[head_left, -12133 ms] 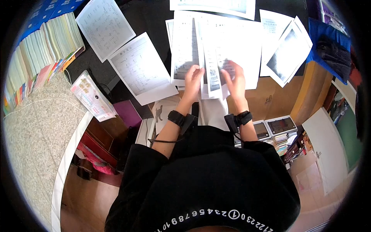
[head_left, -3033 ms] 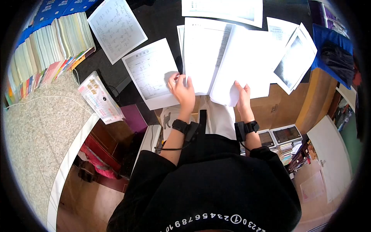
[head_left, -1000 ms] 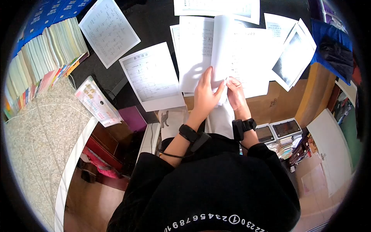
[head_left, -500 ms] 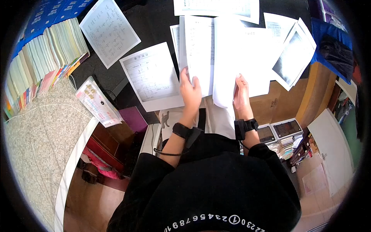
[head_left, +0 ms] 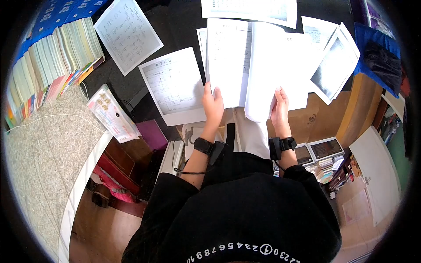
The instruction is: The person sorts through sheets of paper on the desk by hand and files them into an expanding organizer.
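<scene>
A set of printed white sheets (head_left: 228,57) lies spread like an open booklet in front of me. My left hand (head_left: 212,107) grips the lower left edge of the left-hand sheets, thumb on top. On the other side, my right hand (head_left: 280,109) pinches the lower part of the curled, mostly blank right-hand sheets (head_left: 267,65). Some of its fingers are hidden by the paper. Just left of my left hand rests a printed form (head_left: 173,87) with handwriting on it.
Another handwritten sheet (head_left: 128,37) lies at the upper left, beside a row of books (head_left: 55,65). More papers (head_left: 335,61) overlap at the right of the black table (head_left: 175,33). A pink-and-white pouch-like item (head_left: 113,115) sits near the speckled surface (head_left: 52,153).
My hands have moved slightly apart. The right-hand sheets have shifted right with my right hand, and more of the printed left page shows.
</scene>
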A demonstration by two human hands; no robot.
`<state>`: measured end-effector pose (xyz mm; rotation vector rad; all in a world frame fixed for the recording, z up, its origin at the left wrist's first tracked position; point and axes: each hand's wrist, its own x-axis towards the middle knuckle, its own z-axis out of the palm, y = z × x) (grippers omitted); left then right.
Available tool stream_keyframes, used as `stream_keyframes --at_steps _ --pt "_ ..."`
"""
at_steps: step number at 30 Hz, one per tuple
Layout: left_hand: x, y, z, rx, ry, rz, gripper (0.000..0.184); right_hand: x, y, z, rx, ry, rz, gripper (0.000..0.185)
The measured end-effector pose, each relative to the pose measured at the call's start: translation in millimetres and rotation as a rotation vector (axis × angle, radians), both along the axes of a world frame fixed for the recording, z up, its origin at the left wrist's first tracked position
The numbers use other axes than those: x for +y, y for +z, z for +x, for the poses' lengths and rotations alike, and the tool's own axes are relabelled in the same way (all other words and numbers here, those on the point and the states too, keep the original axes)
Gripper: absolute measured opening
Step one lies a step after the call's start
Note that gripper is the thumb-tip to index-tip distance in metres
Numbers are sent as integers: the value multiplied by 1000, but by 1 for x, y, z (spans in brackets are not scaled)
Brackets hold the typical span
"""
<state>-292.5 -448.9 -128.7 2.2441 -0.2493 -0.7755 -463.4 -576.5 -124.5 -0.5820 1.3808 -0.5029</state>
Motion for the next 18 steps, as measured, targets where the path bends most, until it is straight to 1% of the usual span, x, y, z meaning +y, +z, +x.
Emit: stream_keyframes --at_steps 2,5,8,11,14,15,18 --pt "6 -5 0 24 -4 4 25 0 1 1 90 -25 -16 17" --pt "10 -10 2 -13 -5 9 24 -2 -2 -9 231 64 -187 18" --pt "10 -8 4 63 -19 -65 28 -2 -9 -20 241 119 -217 21" --pt "5 3 -1 305 -80 -283 34 -3 -8 -20 180 255 -219 22" --pt "-11 23 -2 448 -99 -334 42 -6 -14 -29 206 482 -295 23" --pt "-14 22 2 472 -88 -340 52 -12 1 -20 227 478 -345 25" --pt "-18 23 15 529 75 -301 69 -36 2 -38 659 430 -695 27"
